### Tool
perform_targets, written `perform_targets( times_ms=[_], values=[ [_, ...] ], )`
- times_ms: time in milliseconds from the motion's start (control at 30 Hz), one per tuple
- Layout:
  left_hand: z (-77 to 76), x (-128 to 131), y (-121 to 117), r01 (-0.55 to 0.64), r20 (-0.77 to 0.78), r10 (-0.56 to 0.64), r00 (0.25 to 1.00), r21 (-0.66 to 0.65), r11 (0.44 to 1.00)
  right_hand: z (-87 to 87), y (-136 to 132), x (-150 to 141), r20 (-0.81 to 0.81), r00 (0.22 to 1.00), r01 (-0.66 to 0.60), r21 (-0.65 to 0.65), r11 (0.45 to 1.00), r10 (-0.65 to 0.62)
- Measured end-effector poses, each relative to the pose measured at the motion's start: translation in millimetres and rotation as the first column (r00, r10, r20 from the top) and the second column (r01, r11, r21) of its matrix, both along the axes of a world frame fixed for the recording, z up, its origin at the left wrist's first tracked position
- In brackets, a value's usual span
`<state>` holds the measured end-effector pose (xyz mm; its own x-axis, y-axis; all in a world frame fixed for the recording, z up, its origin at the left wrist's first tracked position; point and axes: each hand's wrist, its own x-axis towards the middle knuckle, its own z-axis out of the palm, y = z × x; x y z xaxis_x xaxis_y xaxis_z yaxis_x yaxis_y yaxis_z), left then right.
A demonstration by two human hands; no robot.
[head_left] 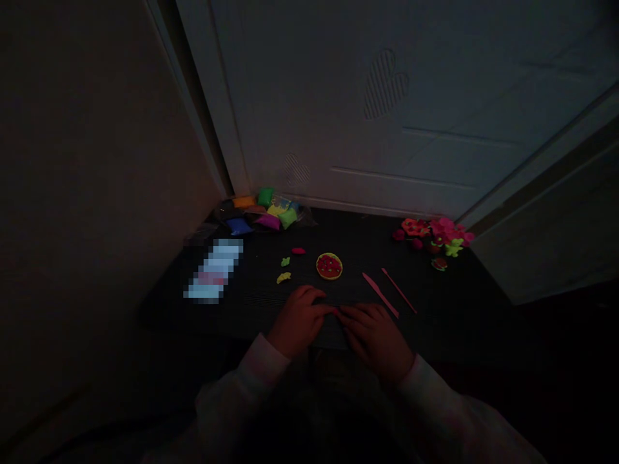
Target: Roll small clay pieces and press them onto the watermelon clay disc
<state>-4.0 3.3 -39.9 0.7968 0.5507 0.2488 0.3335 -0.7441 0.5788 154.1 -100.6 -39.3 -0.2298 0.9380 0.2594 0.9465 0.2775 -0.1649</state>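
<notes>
Close to the table's front edge, the fingertips of my left hand (298, 320) and my right hand (374, 338) meet at a tiny red piece of modelling clay (335, 312). The left fingers curl while its thumb reaches to the piece; the right fingers lie together, pointing at it. Just beyond is a round clay tart (329, 266) with a yellow rim and red filling dotted with green. Left of that lie a red clay lump (298, 251), a small green clay piece (285, 261) and a yellow one (284, 277). A pink clay knife (380, 294) and a thin pink stick tool (399, 290) rest beyond my right hand.
Bags of coloured clay (268, 216) are heaped at the back left of the dark table (261, 309). A lit, blurred-out screen (215, 270) lies at the left. Colourful clay flowers (442, 233) stand back right, near a small red-green piece (439, 264). A white panel (338, 116) rises behind.
</notes>
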Motion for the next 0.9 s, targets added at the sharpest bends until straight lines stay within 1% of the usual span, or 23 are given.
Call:
perform_targets(
  times_ms=[200,333,533,667,767,900],
  values=[
    [-2.3,0.2,-0.5,-0.005,0.014,0.005,1.0,0.028,1.0,-5.5,-2.6,3.5,-0.042,0.999,-0.002,0.019,1.0,0.003],
    [-4.2,0.2,-0.5,-0.015,0.038,0.013,0.999,0.046,0.999,-6.1,-2.3,2.6,-0.049,0.999,0.013,0.021,1.0,-0.012],
    [-6.0,0.0,0.7,-0.044,0.047,0.042,0.998,0.027,0.999,-7.4,-2.2,3.0,-0.081,0.997,0.012,0.034,0.999,-0.01],
    [-4.8,0.1,0.5,-0.059,0.06,0.057,0.997,0.029,0.998,-6.5,-1.9,3.8,-0.113,0.993,0.038,0.019,0.999,-0.035],
    [-3.3,0.0,-0.2,-0.055,0.059,0.052,0.997,0.036,0.998,-2.9,-0.2,3.2,-0.081,0.996,0.031,-0.024,0.999,-0.033],
    [-3.7,0.2,-0.2,-0.058,0.072,0.056,0.996,0.023,0.998,1.8,2.9,0.4,0.032,0.999,0.037,-0.099,0.994,-0.034]
  ],
)
